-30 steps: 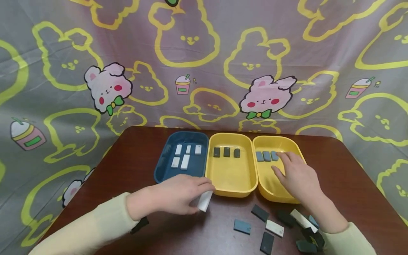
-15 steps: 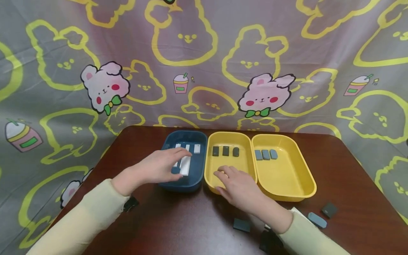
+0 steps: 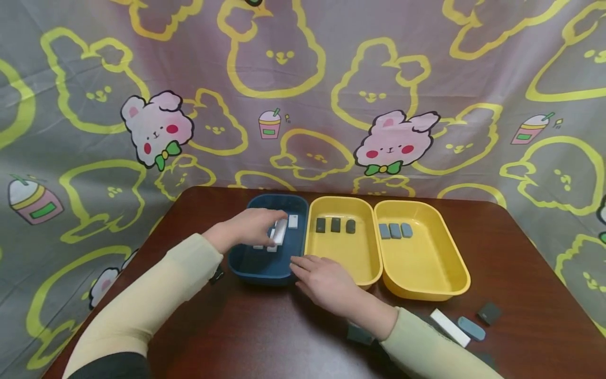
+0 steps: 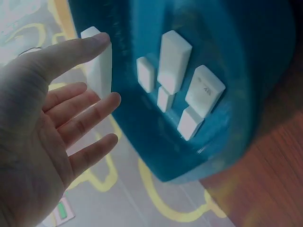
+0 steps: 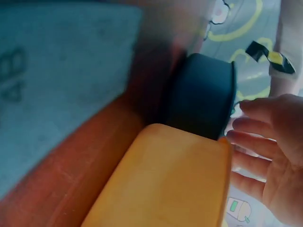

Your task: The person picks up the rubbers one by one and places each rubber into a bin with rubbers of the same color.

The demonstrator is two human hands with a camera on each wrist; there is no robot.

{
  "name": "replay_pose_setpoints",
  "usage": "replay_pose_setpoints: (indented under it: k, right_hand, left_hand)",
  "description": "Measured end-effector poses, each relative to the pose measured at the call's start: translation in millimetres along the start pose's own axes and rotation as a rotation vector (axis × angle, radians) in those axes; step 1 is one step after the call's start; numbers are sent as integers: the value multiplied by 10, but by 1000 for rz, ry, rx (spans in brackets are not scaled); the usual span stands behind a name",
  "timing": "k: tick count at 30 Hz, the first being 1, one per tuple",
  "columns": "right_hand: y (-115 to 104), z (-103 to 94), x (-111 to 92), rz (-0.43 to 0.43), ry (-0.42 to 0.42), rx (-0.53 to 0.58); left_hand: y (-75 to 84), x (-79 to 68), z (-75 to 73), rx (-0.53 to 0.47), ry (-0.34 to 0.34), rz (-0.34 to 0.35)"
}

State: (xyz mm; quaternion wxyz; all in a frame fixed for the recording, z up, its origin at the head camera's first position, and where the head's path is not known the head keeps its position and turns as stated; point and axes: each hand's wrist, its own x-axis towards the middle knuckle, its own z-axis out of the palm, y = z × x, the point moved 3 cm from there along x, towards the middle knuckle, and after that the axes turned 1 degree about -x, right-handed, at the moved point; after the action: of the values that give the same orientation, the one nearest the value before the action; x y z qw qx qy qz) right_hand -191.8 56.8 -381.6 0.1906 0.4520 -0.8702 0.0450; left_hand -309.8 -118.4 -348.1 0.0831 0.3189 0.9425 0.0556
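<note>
My left hand [image 3: 253, 226] is over the blue tray [image 3: 239, 269], pinching a long white eraser [image 3: 280, 232] between thumb and fingers. In the left wrist view this eraser [image 4: 100, 75] stands at the tray's side wall, with the other fingers spread loosely. Several white erasers [image 4: 173, 59] lie on the tray floor, partly hidden by the hand in the head view. My right hand [image 3: 326, 281] holds nothing; its fingers reach to the near rims where the blue tray meets the middle yellow tray [image 3: 343, 266].
Three dark erasers [image 3: 335, 225] line the back of the middle tray. Three blue-grey erasers [image 3: 395, 230] sit in the right yellow tray [image 3: 437, 271]. Loose on the table are a white eraser [image 3: 450, 327], a blue-grey eraser [image 3: 471, 328] and a dark eraser [image 3: 489, 313]; the right sleeve covers others.
My left hand has carried the white eraser from the table up into the blue tray and farther back. My right hand has left the blue-grey erasers and moved left to the blue tray's rim.
</note>
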Motion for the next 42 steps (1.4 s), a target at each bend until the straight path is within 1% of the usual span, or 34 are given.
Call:
replay_pose_setpoints:
  k: [4,6,9,13,18,20,27,34,38,42]
  right_hand:
    - [-9,41,26,-41,53,-34]
    - [-8,47,43,-51,61,-38]
    - [-3,52,57,-58,49,-34]
    - [18,58,56,-42,28,-19]
    - [37,57,42,-24,26,-19]
    - [35,56,38,-19,30,-18]
    - [8,58,31,2,35,2]
    - [-2,62,23,13,7,3]
    - [-4,55,25,12,-16,2]
    - [3,46,19,17,-37,-2]
  left_hand:
    - [-7,179,77,34,-58,-15]
    - [-7,251,129,60,-87,-19]
    - [2,328,199,95,-123,-19]
    - [14,386,239,115,-148,-39]
    - [18,423,249,128,-184,-61]
    - [26,439,249,136,-206,-61]
    - [40,496,314,223,-278,-21]
    - [71,525,329,264,-281,15]
    - [71,532,337,256,-281,-4]
    - [62,550,353,245,-270,3]
